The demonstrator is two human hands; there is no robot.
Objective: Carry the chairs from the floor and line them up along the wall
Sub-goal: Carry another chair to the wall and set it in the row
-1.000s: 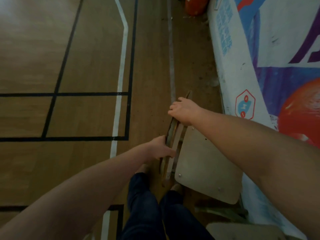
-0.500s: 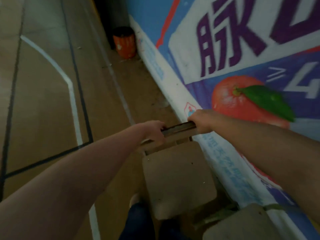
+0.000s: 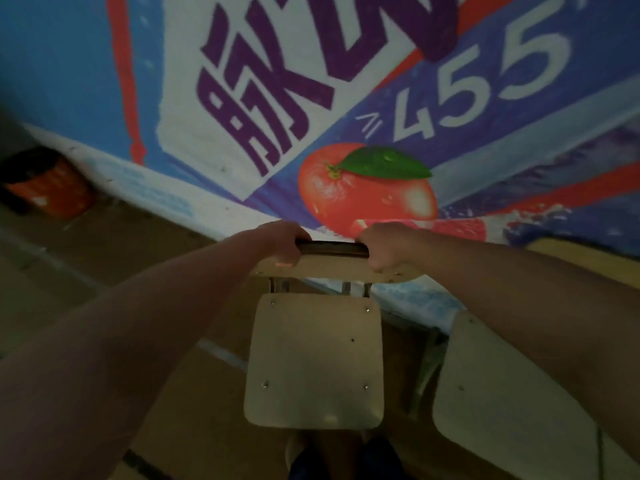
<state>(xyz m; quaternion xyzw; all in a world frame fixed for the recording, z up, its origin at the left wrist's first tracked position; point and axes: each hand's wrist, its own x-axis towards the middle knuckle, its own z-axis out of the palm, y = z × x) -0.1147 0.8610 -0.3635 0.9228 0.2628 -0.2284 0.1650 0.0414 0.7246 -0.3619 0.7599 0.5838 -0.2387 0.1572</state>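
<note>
The step in hand looks like the set-down: one chair (image 3: 315, 358) is brought up to the wall (image 3: 86, 81), backrest (image 3: 332, 268) toward it, seat toward the person. An orange bin (image 3: 45, 183) stands at the wall's foot far to the left, well apart. To the right, a second chair (image 3: 491, 403) already sits near the wall, with a narrow gap between the two seats. The row seems begun, and this chair is about to join it.

Whether the legs are on the floor (image 3: 104, 258) cannot be told, since the seat hides them. The next move probably calls for lowering or nudging the chair until its back is close to the wall and square with its neighbour, then letting go with both hands and turning back for another.

Both arms reach forward and down, nearly straight, converging on the backrest. The left hand (image 3: 282, 244) grips the left end of its top edge, fingers curled over the far side and pressed together, thumb not clearly seen. The right hand (image 3: 384, 249) grips the right end the same way, knuckles up, fingers wrapped over the rim. The hands are apart, with the dark top edge showing between them.
</note>
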